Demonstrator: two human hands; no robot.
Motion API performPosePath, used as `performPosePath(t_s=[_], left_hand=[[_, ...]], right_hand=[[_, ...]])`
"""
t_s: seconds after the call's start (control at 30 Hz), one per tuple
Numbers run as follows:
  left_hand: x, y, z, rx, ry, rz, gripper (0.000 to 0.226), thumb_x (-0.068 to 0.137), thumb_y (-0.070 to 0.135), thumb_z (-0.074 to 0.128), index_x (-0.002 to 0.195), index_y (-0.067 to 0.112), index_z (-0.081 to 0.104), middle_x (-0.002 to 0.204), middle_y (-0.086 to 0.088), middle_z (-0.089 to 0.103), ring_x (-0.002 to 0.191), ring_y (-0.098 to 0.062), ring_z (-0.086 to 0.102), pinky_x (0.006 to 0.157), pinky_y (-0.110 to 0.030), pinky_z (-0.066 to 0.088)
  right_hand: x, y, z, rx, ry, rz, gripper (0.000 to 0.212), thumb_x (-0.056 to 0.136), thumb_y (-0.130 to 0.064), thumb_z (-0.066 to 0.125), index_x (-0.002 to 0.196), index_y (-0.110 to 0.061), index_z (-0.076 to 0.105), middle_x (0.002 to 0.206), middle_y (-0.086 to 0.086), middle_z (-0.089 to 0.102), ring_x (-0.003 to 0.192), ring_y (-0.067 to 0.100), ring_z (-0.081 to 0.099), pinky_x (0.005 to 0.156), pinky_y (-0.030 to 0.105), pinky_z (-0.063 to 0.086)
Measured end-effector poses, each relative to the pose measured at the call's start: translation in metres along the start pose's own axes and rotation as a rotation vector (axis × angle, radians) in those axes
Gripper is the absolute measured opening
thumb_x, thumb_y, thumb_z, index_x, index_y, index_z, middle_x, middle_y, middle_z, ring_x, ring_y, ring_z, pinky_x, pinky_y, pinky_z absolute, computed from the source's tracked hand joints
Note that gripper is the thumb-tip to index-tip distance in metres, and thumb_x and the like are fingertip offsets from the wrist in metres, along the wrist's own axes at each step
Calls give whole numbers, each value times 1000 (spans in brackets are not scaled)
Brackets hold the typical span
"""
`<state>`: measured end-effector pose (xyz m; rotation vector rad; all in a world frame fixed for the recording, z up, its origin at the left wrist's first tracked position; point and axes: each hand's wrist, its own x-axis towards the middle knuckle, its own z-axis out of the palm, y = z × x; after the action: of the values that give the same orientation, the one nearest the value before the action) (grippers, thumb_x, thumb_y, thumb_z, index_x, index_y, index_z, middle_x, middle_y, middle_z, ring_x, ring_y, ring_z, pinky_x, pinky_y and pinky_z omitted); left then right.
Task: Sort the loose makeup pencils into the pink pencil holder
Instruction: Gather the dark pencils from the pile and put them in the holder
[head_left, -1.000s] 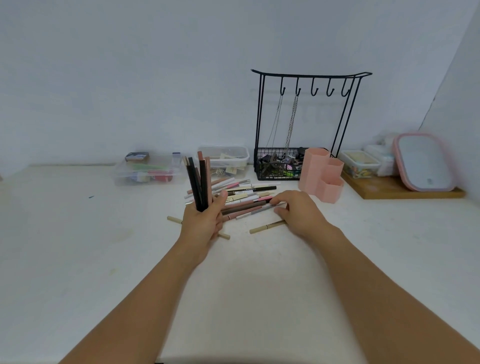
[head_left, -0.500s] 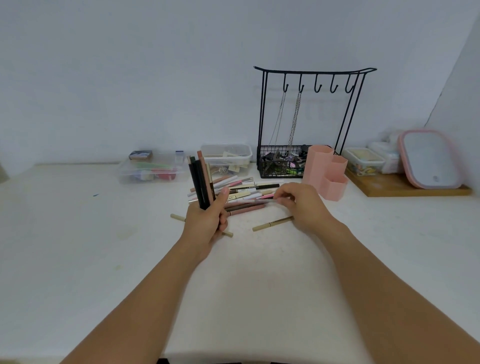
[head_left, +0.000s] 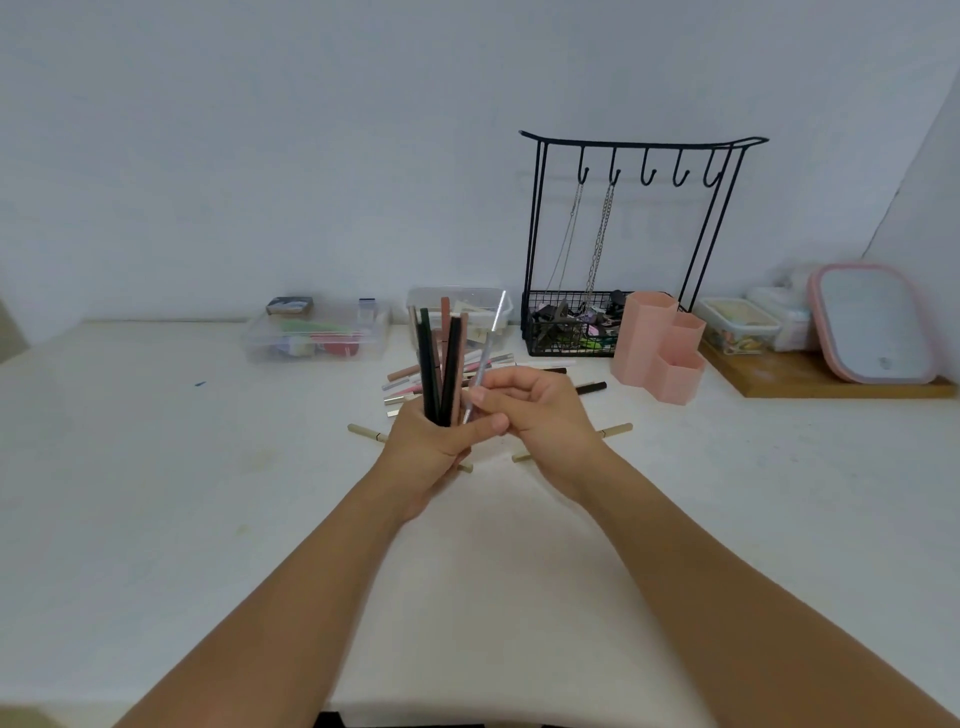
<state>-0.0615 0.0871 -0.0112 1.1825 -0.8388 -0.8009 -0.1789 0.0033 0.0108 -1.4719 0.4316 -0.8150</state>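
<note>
Makeup pencils (head_left: 470, 371) lie mostly in a loose heap on the table (head_left: 156, 493), left of the pink pencil holder (head_left: 658, 345), whose visible compartments show none. Judged early: sorting remains. Head view: left hand (head_left: 426, 452) grips an upright bundle (head_left: 439, 364); right hand (head_left: 540, 410), touching it, pinches a silver pencil (head_left: 485, 358), tilted toward that bundle.

A white desk (head_left: 156, 519) is seen stretching wide, lit softly and evenly. Behind the desk, a plain pale wall (head_left: 260, 156) is met along its far edge. To the right of the desk, a second wall (head_left: 930, 197) is joined at a corner. Faint stains are noticed on the desk's left part.
</note>
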Motion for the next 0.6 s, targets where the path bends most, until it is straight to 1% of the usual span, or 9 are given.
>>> performPosePath(t_s=[0.1, 0.2, 0.27, 0.3, 0.37, 0.43, 0.5, 0.53, 0.6], left_hand=[[-1, -1, -1, 30, -75, -20, 21, 75, -8, 81, 86, 6, 70, 58, 5, 61, 47, -6, 52, 48, -19, 41], [0, -2, -3, 147, -102, -2, 17, 76, -9, 80, 89, 1, 72, 62, -5, 62, 47, -14, 53, 48, -26, 42], [1, -3, -3, 212, -90, -28, 11, 86, -6, 71, 86, 5, 70, 57, -6, 59, 47, -17, 57, 46, -26, 35], [1, -3, -2, 217, -74, -57, 12, 90, -3, 66, 84, 7, 66, 56, -6, 55, 46, -17, 55, 44, -24, 30], [3, -3, -2, 180, -25, -85, 17, 94, 4, 64, 80, 9, 58, 56, -7, 47, 42, -15, 46, 42, -21, 25], [5, -4, -3, 93, 39, -67, 28, 94, 17, 71, 74, 14, 51, 55, -5, 39, 43, -14, 34, 41, -21, 23], [7, -2, -3, 3, 101, -65, 38, 91, 31, 74, 69, 20, 45, 53, 0, 33, 44, -13, 27, 42, -24, 21], [7, 0, -3, -37, 129, -81, 41, 90, 36, 74, 67, 22, 43, 52, 2, 31, 44, -12, 26, 44, -25, 19], [7, 2, -4, -100, 174, -115, 47, 91, 39, 73, 63, 23, 39, 51, 3, 29, 44, -12, 25, 47, -28, 17]], right_hand=[[-3, -3, 4, 32, -12, 29, 6, 81, 3, 75, 85, 1, 71, 74, 12, 73, 62, 19, 68, 60, 26, 57], [-5, -5, 4, -48, -69, 16, 17, 79, 5, 76, 85, 14, 64, 77, 30, 70, 57, 34, 66, 51, 35, 57], [-7, -5, 4, -108, -94, -24, 21, 78, 3, 78, 82, 16, 63, 75, 36, 67, 53, 39, 64, 50, 40, 57], [-8, -6, 5, -142, -91, -43, 22, 78, 0, 79, 80, 15, 63, 71, 35, 67, 50, 37, 64, 51, 39, 56], [-6, -8, 5, -190, -42, -65, 22, 81, -5, 78, 80, 13, 65, 65, 25, 69, 49, 25, 66, 53, 28, 54], [1, -8, -3, -300, 78, -99, 16, 85, -14, 76, 83, 2, 72, 71, 6, 72, 54, 6, 63, 57, 17, 48], [12, -3, -23, -579, 220, -176, 8, 86, -23, 74, 87, -15, 75, 82, -8, 72, 65, 1, 59, 68, 18, 47], [16, 0, -35, -743, 253, -195, 6, 87, -23, 73, 91, -19, 74, 88, -10, 72, 70, 0, 59, 71, 19, 47], [21, 8, -57, -984, 234, -156, 12, 88, -20, 71, 100, -22, 74, 99, -7, 72, 79, 4, 58, 79, 22, 49]])
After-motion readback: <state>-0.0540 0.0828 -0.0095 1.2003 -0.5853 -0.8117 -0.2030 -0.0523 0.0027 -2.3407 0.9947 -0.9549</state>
